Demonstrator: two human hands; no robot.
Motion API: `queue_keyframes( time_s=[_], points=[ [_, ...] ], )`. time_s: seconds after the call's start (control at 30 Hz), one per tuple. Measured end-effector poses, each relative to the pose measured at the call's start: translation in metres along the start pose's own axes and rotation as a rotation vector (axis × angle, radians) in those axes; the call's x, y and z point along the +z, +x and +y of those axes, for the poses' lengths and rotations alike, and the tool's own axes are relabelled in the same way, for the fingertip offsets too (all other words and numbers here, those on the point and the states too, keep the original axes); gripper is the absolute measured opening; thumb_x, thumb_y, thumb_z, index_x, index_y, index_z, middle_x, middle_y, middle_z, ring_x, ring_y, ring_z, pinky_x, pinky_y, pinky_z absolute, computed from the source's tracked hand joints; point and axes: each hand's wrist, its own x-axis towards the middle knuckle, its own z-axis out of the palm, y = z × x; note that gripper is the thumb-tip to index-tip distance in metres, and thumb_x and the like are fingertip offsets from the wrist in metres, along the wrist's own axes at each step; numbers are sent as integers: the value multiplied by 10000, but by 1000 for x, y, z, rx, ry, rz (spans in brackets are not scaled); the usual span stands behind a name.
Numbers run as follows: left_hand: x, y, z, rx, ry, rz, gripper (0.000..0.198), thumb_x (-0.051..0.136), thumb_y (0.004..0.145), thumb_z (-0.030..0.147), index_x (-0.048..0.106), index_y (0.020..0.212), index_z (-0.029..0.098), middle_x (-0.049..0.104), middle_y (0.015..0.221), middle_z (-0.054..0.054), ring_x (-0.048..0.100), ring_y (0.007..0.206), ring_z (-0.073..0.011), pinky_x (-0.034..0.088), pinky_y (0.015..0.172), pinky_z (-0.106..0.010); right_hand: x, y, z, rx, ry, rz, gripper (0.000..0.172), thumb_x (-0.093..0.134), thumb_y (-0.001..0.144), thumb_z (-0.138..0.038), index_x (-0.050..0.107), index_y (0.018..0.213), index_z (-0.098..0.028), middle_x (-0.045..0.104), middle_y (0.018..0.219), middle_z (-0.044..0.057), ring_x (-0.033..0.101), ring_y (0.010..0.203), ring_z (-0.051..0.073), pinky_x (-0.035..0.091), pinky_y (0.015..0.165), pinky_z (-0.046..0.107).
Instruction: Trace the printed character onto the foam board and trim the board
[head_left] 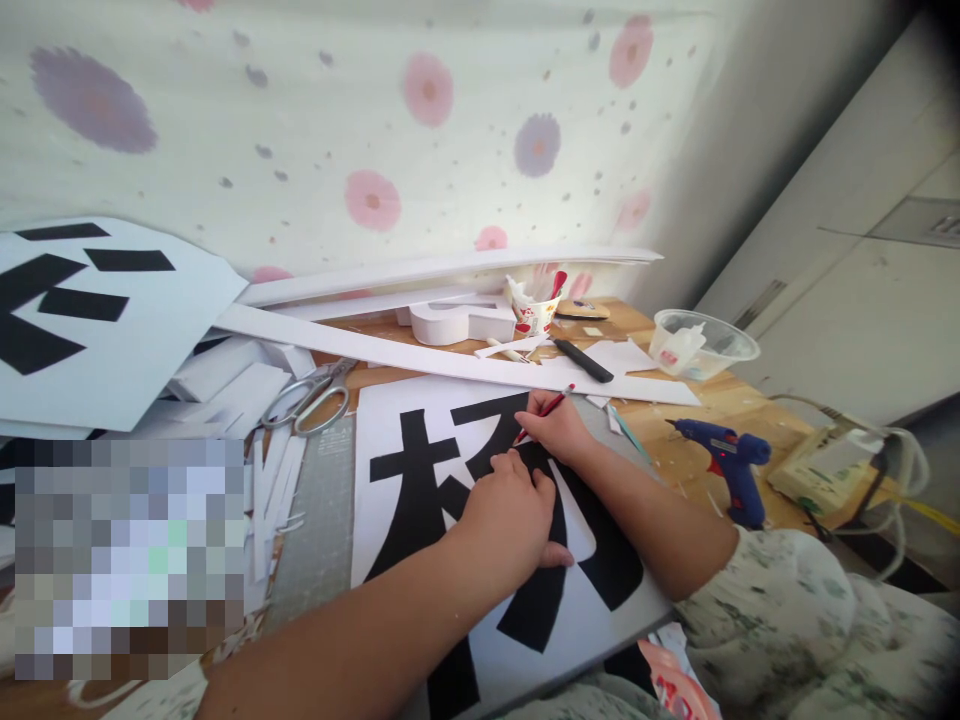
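Note:
A white board point(390, 440) printed with large black characters lies in front of me on the table. My left hand point(510, 515) rests on it, palm down with fingers curled, pressing it flat. Just beyond it, my right hand point(555, 425) pinches a slim red craft knife point(547, 408) like a pen, with its tip on a black stroke of the character.
Scissors point(311, 395) lie left of the board by a grey cutting mat point(319, 520) and white offcuts. A blue glue gun point(731, 455), a clear plastic bowl point(701, 345), a paper cup point(534, 310), a black marker point(583, 360) and long white strips point(450, 360) sit behind and to the right.

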Motion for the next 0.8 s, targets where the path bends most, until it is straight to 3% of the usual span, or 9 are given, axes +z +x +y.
queue_keyframes(
  time_s=[0.2, 0.8],
  points=[
    [-1, 0, -2, 10, 14, 38, 840, 649, 620, 692, 549, 1207, 100, 512, 1242, -302, 523, 1019, -374, 496, 692, -386, -1, 5, 6, -19, -22, 33, 258, 554, 655, -197, 355, 495, -230, 457, 447, -52, 484, 454, 119, 383, 435, 230],
    [4, 1, -7, 30, 36, 93, 836, 615, 598, 744, 559, 1186, 153, 521, 1242, -254, 513, 1009, -344, 484, 709, -383, -3, 8, 7, -30, 6, 40, 231, 521, 660, -190, 346, 513, -228, 420, 438, -71, 527, 448, 122, 414, 434, 222]
  ],
)
